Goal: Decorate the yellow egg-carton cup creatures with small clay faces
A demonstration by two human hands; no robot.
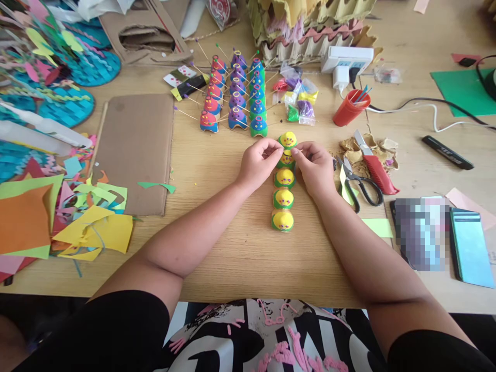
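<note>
Several yellow-and-green clay figures with smiling faces, one of them the nearest figure (282,220), stand in a row down the middle of the table. At the left side of the second figure from the far end (287,158), my left hand (260,161) is closed with thumb and fingers pinched together. My right hand (315,168) pinches in the same way at that figure's right side. Both sets of fingertips touch or nearly touch it; whatever small thing lies between them is hidden.
Finished red, purple and blue figures (237,103) with pin-like sticks stand behind. To the right are scissors (358,183), a red-handled utility knife (374,163), an orange cup (351,108) and a power strip (346,58). Cardboard (134,150) and paper scraps (96,230) lie left.
</note>
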